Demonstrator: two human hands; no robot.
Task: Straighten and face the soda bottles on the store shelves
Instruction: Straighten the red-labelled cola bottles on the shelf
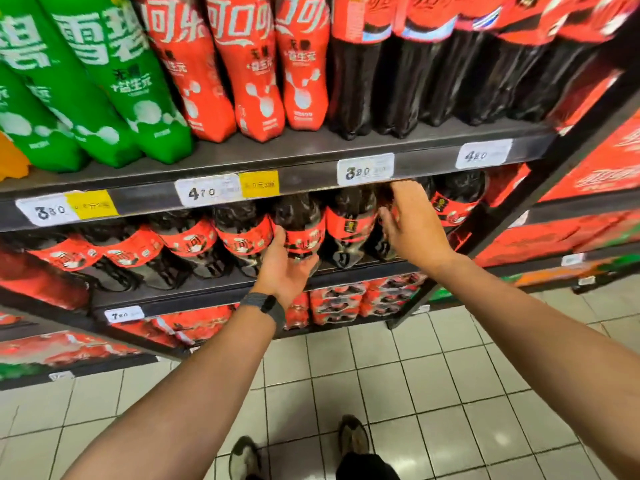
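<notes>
A row of dark cola bottles with red labels stands on the middle shelf (pixel 349 271). My left hand (pixel 285 266) grips one cola bottle (pixel 300 216) from below and the left, thumb on its red label, fingers curled under it. My right hand (pixel 414 225) is curled round a neighbouring cola bottle (pixel 383 197) two places to the right, fingers over its top and thumb on its left side; this bottle is mostly hidden. Between the two stands another cola bottle (pixel 349 220) that neither hand touches.
The upper shelf (pixel 304 174) carries green soda bottles (pixel 114 81), red-wrapped bottles (pixel 249 71) and tall dark bottles (pixel 353 81), with price tags on its rail. Red multipacks (pixel 337 303) fill the lower shelves. A black upright (pixel 519 202) runs on the right. Tiled floor below.
</notes>
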